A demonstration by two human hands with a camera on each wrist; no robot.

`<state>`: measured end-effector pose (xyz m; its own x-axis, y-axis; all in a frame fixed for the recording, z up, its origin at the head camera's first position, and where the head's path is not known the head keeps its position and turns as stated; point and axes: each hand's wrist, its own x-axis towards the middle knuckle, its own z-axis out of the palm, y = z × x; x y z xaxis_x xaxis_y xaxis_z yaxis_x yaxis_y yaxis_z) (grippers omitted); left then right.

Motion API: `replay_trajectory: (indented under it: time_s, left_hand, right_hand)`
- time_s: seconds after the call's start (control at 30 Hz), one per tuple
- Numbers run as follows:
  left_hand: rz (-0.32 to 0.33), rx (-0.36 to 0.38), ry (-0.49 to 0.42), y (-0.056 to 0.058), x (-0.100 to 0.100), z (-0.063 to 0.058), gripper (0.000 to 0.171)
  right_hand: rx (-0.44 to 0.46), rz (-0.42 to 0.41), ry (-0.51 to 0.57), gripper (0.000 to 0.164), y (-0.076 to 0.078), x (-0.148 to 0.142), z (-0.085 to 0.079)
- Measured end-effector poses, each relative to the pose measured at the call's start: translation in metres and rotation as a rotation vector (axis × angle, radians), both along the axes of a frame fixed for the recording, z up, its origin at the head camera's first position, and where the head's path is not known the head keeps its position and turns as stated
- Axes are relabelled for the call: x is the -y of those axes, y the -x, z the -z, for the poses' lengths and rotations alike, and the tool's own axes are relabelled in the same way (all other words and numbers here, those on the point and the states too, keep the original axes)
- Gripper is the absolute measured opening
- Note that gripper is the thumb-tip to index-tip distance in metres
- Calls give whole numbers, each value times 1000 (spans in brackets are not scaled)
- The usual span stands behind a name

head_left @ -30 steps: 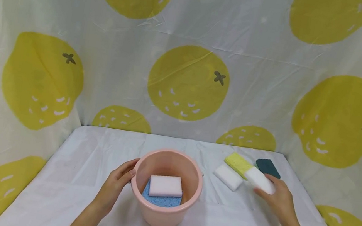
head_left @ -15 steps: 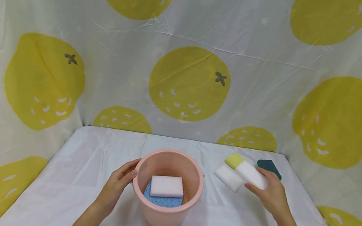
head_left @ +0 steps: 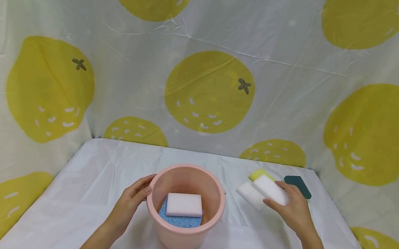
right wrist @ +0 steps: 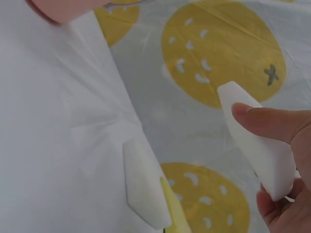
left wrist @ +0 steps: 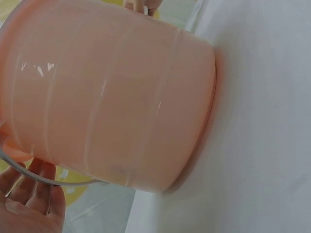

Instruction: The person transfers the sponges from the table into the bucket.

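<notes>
A pink bucket [head_left: 183, 234] stands on the white cloth, holding a white sponge [head_left: 184, 205] on top of a blue speckled sponge [head_left: 179, 220]. My left hand [head_left: 128, 204] grips its left rim, the thumb over the edge; in the left wrist view the fingers [left wrist: 41, 187] lie by the wire handle [left wrist: 73, 184]. My right hand [head_left: 295, 210] pinches a white sponge [right wrist: 260, 145] between thumb and fingers, raised above the cloth. Below it lie another white sponge [head_left: 250, 196] and a yellow sponge [head_left: 261, 175], partly hidden by the held one.
A dark green scouring pad [head_left: 298, 185] lies at the back right, just beyond my right hand. Lemon-printed curtain [head_left: 208, 91] walls close off the back and both sides of the table [head_left: 110, 180].
My right hand has carried the white sponge leftward, from beside the green pad to over the yellow and white sponges. The left hand and the bucket have stayed put.
</notes>
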<state>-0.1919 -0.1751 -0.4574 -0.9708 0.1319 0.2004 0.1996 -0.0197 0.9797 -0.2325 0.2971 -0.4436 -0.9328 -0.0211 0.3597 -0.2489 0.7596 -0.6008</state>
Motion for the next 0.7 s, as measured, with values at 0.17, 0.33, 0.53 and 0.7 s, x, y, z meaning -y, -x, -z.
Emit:
replay_trajectory:
  time_s: [0.17, 0.33, 0.53, 0.7]
  left_hand:
    - [-1, 2, -5, 0, 0, 1, 45]
    - [9, -5, -7, 0, 0, 2, 45]
    - [4, -4, -9, 1, 1, 2, 45]
    - [5, -12, -12, 0, 0, 1, 45]
  right_hand:
    - [-4, -20, -12, 75, 3, 9, -7]
    - [-18, -47, -31, 74, 4, 17, -14]
    - [-38, -72, -56, 71, 4, 28, -25]
    - [-50, -101, -53, 71, 2, 39, -36]
